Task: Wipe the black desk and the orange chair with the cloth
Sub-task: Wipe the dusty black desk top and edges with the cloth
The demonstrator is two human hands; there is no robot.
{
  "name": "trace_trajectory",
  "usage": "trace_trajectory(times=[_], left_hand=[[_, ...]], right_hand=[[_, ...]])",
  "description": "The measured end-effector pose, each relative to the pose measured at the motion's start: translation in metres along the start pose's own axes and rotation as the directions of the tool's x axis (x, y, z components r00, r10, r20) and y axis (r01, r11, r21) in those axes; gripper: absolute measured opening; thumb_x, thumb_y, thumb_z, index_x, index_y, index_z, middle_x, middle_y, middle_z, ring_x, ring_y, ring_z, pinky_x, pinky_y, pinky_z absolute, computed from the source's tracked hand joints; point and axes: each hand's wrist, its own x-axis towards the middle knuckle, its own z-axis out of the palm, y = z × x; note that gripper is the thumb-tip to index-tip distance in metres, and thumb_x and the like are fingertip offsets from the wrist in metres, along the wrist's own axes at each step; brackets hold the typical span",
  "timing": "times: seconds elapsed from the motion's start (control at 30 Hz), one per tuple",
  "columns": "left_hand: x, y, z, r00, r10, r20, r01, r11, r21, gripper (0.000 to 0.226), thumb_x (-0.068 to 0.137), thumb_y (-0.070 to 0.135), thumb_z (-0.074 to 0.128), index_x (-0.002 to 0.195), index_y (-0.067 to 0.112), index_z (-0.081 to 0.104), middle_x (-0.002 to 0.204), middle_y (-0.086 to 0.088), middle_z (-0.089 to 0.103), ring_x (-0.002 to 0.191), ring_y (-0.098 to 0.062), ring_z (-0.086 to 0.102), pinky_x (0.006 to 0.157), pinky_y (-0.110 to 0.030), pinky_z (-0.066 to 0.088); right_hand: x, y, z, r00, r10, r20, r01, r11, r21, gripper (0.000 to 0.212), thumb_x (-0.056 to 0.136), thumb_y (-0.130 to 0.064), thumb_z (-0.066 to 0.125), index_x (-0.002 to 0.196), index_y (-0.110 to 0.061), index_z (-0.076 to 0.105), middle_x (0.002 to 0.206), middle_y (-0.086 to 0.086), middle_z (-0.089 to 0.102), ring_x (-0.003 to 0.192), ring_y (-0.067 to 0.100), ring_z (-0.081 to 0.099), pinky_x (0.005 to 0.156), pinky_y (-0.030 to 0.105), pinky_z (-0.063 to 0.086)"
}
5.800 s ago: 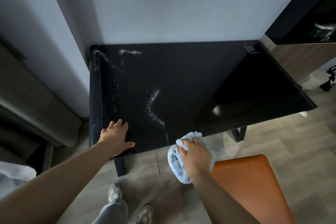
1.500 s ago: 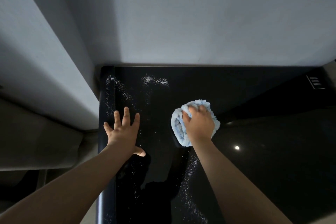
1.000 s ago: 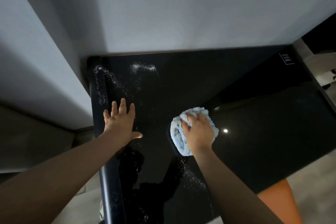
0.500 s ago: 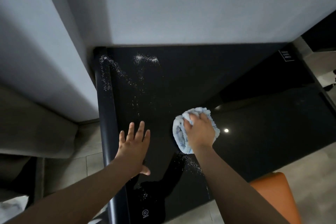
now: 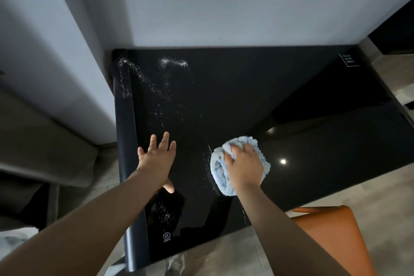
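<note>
The cloth [image 5: 218, 168] is a pale blue, nubbly, fluffy wad, bunched into a rough ball. It sits on the black desk [image 5: 246, 87] a little right of the desk's middle and toward its near edge. The right hand [image 5: 243, 167] lies on top of it, with fingers curled down into the pile and gripping the wad against the desk. The right forearm reaches in from the lower right.

The desk top is flat, glossy and dark, and it mirrors a small round spot of light [image 5: 283, 161] just right of the cloth. Its left rim [image 5: 125, 141] is a rounded, matte black bar. White grains [image 5: 172, 63] are scattered in streaks across the far left corner, with a thin line of them just left of the cloth and a small patch nearer the front. A small printed mark [image 5: 167, 235] sits by the near edge, and a small label [image 5: 348, 60] is in the far right corner.

The left hand [image 5: 156, 159] rests flat on the desk beside the left rim, with fingers straight and spread and the thumb splayed toward the near side. It is apart from the cloth.

The orange chair [image 5: 324, 231] is smooth, with rounded corners, and stands at the desk's near right. Pale floor tiles [image 5: 369, 195] lie under it. A plain light wall [image 5: 224, 2] backs the desk.
</note>
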Motion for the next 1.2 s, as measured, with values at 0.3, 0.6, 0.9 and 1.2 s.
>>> trace_trajectory(times=[0.3,0.6,0.9,1.2], left_hand=[[-0.002,0.003,0.002,0.999,-0.026,-0.026,0.026,1.0,-0.009,0.136,0.059,0.049,0.086,0.153,0.018,-0.007,0.158,-0.005,-0.021,0.146,-0.037,-0.01,0.113,-0.061,0.022],[-0.003,0.001,0.003,0.999,-0.014,-0.039,0.014,1.0,-0.023,0.136,0.058,0.048,0.087,0.153,0.018,-0.006,0.159,-0.004,-0.02,0.146,-0.037,-0.01,0.113,-0.061,0.022],[-0.004,0.001,0.004,0.998,-0.008,-0.061,0.008,1.0,0.004,0.137,0.056,0.052,0.086,0.153,0.019,-0.004,0.159,-0.004,-0.017,0.146,-0.037,-0.007,0.112,-0.06,0.026],[-0.004,0.0,0.005,0.998,-0.002,-0.07,0.001,1.0,-0.015,0.137,0.055,0.052,0.087,0.154,0.02,-0.003,0.159,-0.003,-0.016,0.146,-0.037,-0.007,0.112,-0.06,0.025]], right_hand=[[-0.043,0.025,0.006,0.998,-0.012,-0.067,0.013,1.0,0.008,0.032,0.093,-0.04,0.055,0.12,-0.026,0.063,0.118,0.004,0.057,0.109,0.023,0.054,0.075,0.035,0.047],[-0.084,0.043,0.016,0.99,-0.034,-0.139,0.033,0.999,-0.006,0.023,0.073,-0.03,0.08,0.092,-0.021,0.072,0.091,0.006,0.065,0.081,0.027,0.064,0.053,0.032,0.049],[-0.119,0.06,0.022,0.989,-0.025,-0.149,0.021,0.999,-0.027,0.025,0.07,-0.028,0.081,0.093,-0.024,0.072,0.09,0.003,0.063,0.078,0.024,0.063,0.05,0.031,0.048],[-0.166,0.083,0.022,0.981,-0.036,-0.192,0.038,0.999,0.004,0.016,0.073,-0.03,0.071,0.088,-0.024,0.071,0.086,0.001,0.065,0.074,0.021,0.064,0.049,0.028,0.046]])
